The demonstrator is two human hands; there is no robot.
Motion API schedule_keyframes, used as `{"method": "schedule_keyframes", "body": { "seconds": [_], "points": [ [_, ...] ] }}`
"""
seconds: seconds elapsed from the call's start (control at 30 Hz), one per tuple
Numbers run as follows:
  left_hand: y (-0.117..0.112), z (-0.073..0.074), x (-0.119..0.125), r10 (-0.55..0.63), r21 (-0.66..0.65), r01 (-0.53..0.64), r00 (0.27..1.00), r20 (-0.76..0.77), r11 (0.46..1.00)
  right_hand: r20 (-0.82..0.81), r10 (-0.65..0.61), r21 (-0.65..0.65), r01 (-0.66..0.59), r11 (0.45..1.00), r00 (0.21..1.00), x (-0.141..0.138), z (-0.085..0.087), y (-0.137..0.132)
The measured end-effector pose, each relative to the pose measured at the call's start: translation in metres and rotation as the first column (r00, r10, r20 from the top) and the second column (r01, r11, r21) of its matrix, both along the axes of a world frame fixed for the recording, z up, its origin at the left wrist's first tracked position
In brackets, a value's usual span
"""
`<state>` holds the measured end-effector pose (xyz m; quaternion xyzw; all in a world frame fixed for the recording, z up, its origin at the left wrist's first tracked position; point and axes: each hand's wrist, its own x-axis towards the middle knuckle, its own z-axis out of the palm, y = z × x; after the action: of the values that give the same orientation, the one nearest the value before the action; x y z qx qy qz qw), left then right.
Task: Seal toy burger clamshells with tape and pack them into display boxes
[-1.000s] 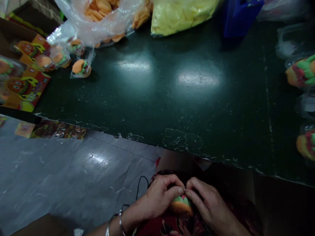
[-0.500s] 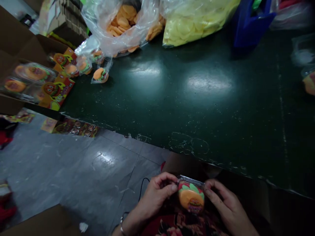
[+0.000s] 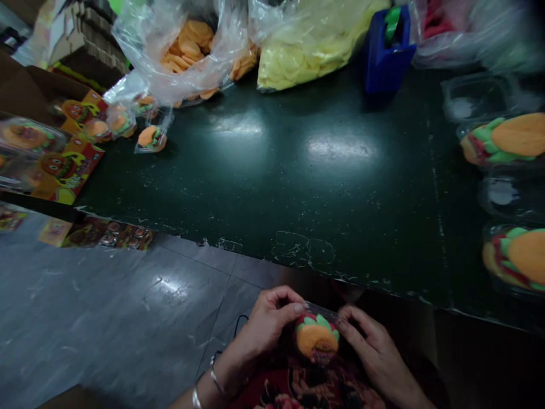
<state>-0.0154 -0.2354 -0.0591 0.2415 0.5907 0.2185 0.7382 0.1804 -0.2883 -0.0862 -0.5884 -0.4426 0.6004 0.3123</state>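
Low in the view, in front of the table edge, a clear plastic box with a burger-shaped candy in it is held between both hands. The candy has an orange bun, green and red layers and a printed label. My left hand pinches the box's upper left corner between thumb and fingers. On the opposite corner, my right hand has its thumb and fingers closed too. The lid looks shut, though blur hides its edge.
On the dark green table stand a bag of orange pieces, a bag of yellow pieces and a blue tape dispenser. Open burger boxes lie at right. Packed burgers and a display box are at left.
The view has turned to the right, bringing the open burger boxes at the right into fuller sight. Both hands keep their hold on the boxed burger candy.
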Motion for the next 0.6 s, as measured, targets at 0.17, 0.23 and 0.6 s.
{"method": "schedule_keyframes", "body": {
  "seconds": [0.17,0.23,0.6],
  "points": [
    [0.002,0.000,0.006,0.034,0.006,-0.034,0.999,0.023,0.999,-0.131,-0.097,-0.136,0.079,0.988,0.987,0.004,-0.011,0.004],
    [-0.007,0.001,0.004,0.047,0.038,-0.048,0.999,0.014,0.998,-0.138,-0.176,-0.144,0.156,0.977,0.975,0.004,-0.017,0.001],
    [-0.047,-0.007,0.016,0.037,0.196,-0.065,0.989,0.145,0.978,-0.315,-0.309,-0.200,0.256,0.946,0.897,0.010,-0.011,-0.017]
  ]
}}
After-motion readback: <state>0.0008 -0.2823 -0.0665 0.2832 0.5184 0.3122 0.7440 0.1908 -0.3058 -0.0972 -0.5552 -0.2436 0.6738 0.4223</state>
